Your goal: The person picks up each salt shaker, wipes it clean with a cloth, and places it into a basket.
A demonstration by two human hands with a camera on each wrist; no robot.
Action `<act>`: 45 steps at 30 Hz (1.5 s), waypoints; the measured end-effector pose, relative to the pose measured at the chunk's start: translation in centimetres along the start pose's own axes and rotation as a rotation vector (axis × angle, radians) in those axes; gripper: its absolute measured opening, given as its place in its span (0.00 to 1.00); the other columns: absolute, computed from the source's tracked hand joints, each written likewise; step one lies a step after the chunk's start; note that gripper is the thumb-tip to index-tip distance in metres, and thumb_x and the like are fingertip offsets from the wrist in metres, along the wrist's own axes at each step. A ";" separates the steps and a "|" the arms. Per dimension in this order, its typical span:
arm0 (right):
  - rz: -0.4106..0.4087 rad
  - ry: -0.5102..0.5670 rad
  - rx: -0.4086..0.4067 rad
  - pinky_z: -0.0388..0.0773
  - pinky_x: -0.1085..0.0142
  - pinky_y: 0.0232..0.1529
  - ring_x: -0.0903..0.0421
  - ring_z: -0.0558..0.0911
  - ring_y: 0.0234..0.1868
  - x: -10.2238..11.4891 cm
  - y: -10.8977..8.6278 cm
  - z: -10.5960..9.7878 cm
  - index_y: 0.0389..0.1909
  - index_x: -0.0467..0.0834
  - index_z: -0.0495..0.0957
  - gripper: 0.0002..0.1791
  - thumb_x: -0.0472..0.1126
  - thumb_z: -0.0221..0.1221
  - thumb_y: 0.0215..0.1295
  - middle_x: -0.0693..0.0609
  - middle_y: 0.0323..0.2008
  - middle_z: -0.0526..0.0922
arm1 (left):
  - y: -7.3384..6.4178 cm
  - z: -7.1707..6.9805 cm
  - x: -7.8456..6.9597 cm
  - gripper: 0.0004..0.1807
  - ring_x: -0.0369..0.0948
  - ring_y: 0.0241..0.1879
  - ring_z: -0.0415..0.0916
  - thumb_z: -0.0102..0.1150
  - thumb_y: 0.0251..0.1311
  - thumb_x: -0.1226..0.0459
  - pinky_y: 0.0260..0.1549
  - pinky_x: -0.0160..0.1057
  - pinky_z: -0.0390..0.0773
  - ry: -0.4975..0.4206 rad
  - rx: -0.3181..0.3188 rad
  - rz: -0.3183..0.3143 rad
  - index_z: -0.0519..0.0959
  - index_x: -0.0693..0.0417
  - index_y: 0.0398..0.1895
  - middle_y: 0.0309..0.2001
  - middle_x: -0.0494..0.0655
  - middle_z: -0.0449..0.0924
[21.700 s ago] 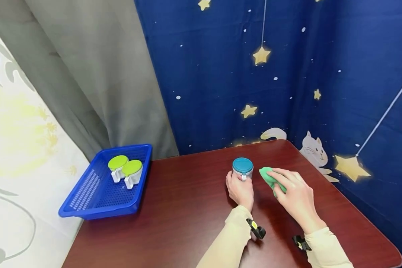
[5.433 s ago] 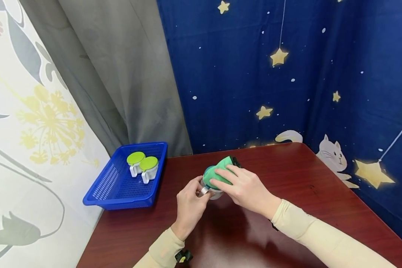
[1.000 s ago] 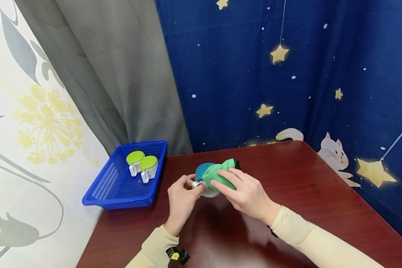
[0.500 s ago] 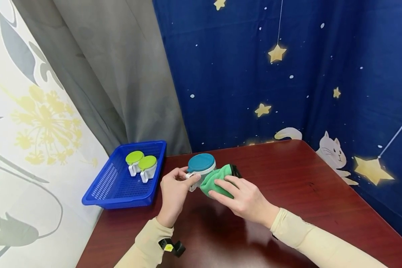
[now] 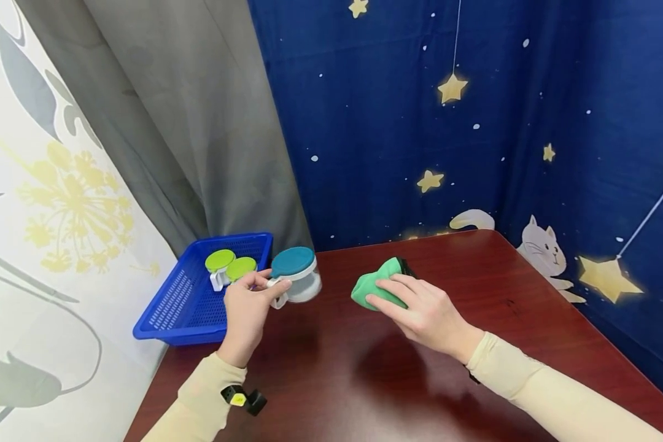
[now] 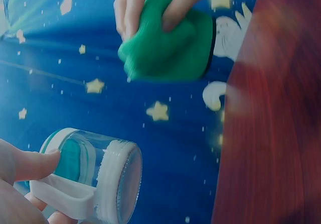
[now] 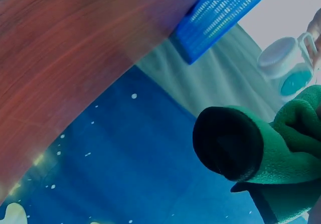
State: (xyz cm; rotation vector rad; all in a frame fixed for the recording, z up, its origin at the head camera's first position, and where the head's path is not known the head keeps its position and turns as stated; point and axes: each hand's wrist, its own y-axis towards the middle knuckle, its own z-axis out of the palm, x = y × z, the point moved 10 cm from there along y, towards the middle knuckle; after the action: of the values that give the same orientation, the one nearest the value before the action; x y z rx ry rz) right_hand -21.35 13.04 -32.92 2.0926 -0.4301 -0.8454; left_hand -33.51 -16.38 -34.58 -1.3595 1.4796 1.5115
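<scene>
In the head view my left hand [image 5: 245, 313] pinches the white handle of a clear seasoning jar [image 5: 306, 287] with a teal lid, held above the table. The left wrist view has the same jar [image 6: 129, 181] tipped on its side, with the thumb pressed by the lid. My right hand [image 5: 428, 313] grips a bunched green cloth [image 5: 372, 290] with a black edge, a short way right of the jar and apart from it. Seen from the right wrist, the cloth [image 7: 286, 163] is folded, its dark edge facing the camera.
A blue mesh basket [image 5: 168, 328] stands at the table's left, holding two handled jars with lime-green lids [image 5: 220, 260], one partly behind my left hand. The reddish-brown table [image 5: 331, 380] reaches back to grey and star-patterned blue curtains [image 5: 376, 123].
The left hand has carried the jar leftward and up, close to the basket. The cloth, which was against the jar, has come away to the right in my right hand.
</scene>
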 end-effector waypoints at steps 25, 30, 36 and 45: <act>0.228 0.022 0.141 0.83 0.48 0.41 0.45 0.82 0.51 -6.0 -5.8 -1.9 0.60 0.50 0.82 0.22 0.42 0.47 0.71 0.44 0.57 0.81 | 5.6 -12.9 5.8 0.26 0.45 0.54 0.76 0.82 0.46 0.56 0.33 0.27 0.79 0.197 -0.257 -0.161 0.73 0.64 0.26 0.55 0.55 0.82; 0.266 0.012 0.183 0.83 0.48 0.41 0.45 0.81 0.51 -6.7 -7.3 -1.9 0.62 0.51 0.81 0.24 0.43 0.44 0.72 0.44 0.58 0.80 | 6.3 -14.8 7.7 0.26 0.45 0.56 0.74 0.81 0.47 0.54 0.35 0.26 0.79 0.246 -0.264 -0.229 0.74 0.62 0.28 0.57 0.54 0.81; 0.326 0.012 0.235 0.83 0.48 0.40 0.46 0.80 0.53 -7.7 -9.1 -2.0 0.63 0.52 0.80 0.24 0.45 0.43 0.73 0.45 0.58 0.79 | 7.1 -16.4 9.2 0.26 0.41 0.38 0.70 0.81 0.46 0.50 0.23 0.30 0.73 0.306 -0.305 -0.267 0.76 0.58 0.31 0.40 0.47 0.77; 0.355 0.011 0.265 0.84 0.47 0.38 0.46 0.80 0.53 -8.3 -10.8 -2.1 0.63 0.54 0.80 0.23 0.45 0.46 0.71 0.45 0.58 0.80 | 7.6 -18.8 13.2 0.26 0.38 0.29 0.71 0.79 0.48 0.49 0.17 0.34 0.73 0.294 -0.341 -0.383 0.79 0.56 0.39 0.40 0.46 0.75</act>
State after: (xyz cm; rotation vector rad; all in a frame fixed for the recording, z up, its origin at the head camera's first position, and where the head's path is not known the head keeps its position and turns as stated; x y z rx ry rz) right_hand -25.73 25.45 -37.06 2.1658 -0.9191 -0.5913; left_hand -39.72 -38.71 -41.55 -2.0094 1.0614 1.3943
